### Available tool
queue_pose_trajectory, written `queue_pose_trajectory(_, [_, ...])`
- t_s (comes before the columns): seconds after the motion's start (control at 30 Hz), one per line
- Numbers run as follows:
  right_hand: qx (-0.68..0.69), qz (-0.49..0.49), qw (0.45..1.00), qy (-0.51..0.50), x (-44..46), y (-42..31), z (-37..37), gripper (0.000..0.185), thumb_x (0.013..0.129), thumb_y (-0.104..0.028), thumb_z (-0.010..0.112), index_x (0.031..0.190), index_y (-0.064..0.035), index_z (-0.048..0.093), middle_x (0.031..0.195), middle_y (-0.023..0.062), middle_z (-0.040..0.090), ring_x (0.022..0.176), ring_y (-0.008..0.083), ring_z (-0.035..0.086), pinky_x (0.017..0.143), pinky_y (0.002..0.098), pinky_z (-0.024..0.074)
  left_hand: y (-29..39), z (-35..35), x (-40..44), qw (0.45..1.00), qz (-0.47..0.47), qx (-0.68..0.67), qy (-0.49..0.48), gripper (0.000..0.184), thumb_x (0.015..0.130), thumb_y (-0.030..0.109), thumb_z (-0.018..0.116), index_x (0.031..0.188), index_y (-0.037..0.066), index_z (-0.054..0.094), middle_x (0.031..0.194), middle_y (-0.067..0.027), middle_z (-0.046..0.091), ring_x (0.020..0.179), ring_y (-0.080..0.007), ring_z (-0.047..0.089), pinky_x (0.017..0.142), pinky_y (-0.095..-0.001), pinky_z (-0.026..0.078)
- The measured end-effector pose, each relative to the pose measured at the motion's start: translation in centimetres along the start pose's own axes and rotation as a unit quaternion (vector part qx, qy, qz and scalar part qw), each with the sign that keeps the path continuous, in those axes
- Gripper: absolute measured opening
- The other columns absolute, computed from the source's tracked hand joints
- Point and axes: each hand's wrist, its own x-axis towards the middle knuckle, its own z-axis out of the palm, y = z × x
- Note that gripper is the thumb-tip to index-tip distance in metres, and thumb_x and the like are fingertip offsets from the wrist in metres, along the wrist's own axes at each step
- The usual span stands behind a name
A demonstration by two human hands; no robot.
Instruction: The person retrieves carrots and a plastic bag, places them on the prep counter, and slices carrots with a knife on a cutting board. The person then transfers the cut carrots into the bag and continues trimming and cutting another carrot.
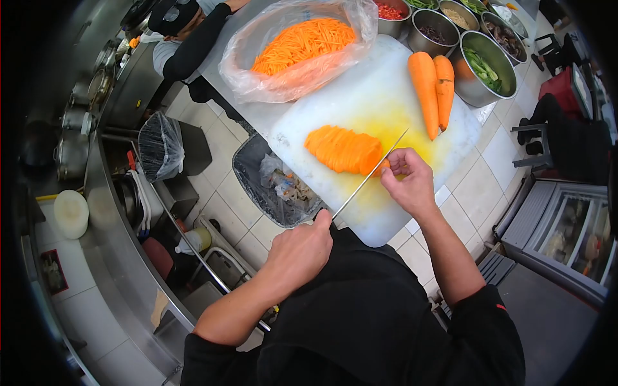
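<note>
My left hand [301, 249] is closed around the handle of a knife [360, 186], whose blade slants away across the cutting board [309, 122]. The blade stands at the near end of a row of thin carrot slices [338, 148], which lie overlapped and fanned out. On the other side of the blade, the fingers of my right hand [411, 182] are pinched on the stub of the carrot [384, 165]. Two whole peeled carrots [425, 87] rest at the board's right side. Orange-yellow stain marks the board around the slices.
Behind the board sits a clear plastic bag [235, 71] of shredded carrot [306, 44]. Several metal containers, one with green vegetables [483, 71], line the far right. A lined bin [248, 168] stands below the board's left edge. Another person [193, 48] is at the upper left.
</note>
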Motion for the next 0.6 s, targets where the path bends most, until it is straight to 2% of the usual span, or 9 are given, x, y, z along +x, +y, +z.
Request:
queue_pose_trajectory(0.17, [-0.003,-0.008,1.000,0.004,-0.1,0.1,0.1,0.018,0.084,-0.002,0.073,0.098,-0.0014,0.063,0.086,0.0016,0.065,0.080,0.0102,0.062,0.077,0.0270,0.0543,0.4,0.4,1.6,1.000,0.014,-0.024,-0.009,0.016,0.100,0.015,0.047,0.106,0.000,0.044,0.077,-0.0288,0.066,0.077,-0.0521,0.065,0.071,-0.0626,0.048])
queue_pose_trajectory(0.4, [0.004,-0.012,1.000,0.013,-0.1,0.6,0.0,0.020,0.084,-0.003,0.075,0.099,-0.0010,0.063,0.085,0.0017,0.065,0.078,0.0107,0.063,0.074,0.0277,0.0559,0.7,2.4,6.3,0.999,-0.001,-0.041,-0.019,0.020,0.100,0.018,0.048,0.112,0.003,0.045,0.083,-0.0316,0.068,0.084,-0.0543,0.066,0.079,-0.0633,0.049])
queue_pose_trajectory(0.5, [-0.032,-0.003,0.999,0.018,-0.1,0.1,0.0,0.021,0.082,-0.007,0.075,0.100,-0.0037,0.065,0.085,0.0056,0.066,0.076,0.0170,0.066,0.074,0.0310,0.0570,0.5,2.1,6.4,0.999,-0.009,-0.044,-0.027,0.022,0.101,0.020,0.048,0.114,0.004,0.045,0.085,-0.0316,0.068,0.086,-0.0540,0.066,0.080,-0.0631,0.049])
queue_pose_trajectory(0.6, [-0.028,-0.007,1.000,0.011,-0.1,-0.3,-0.1,0.022,0.083,-0.007,0.075,0.102,-0.0049,0.065,0.084,0.0050,0.064,0.075,0.0176,0.065,0.072,0.0318,0.0565,0.2,2.0,6.5,0.998,-0.011,-0.044,-0.032,0.023,0.101,0.022,0.048,0.116,0.004,0.044,0.085,-0.0311,0.069,0.086,-0.0531,0.067,0.080,-0.0625,0.049])
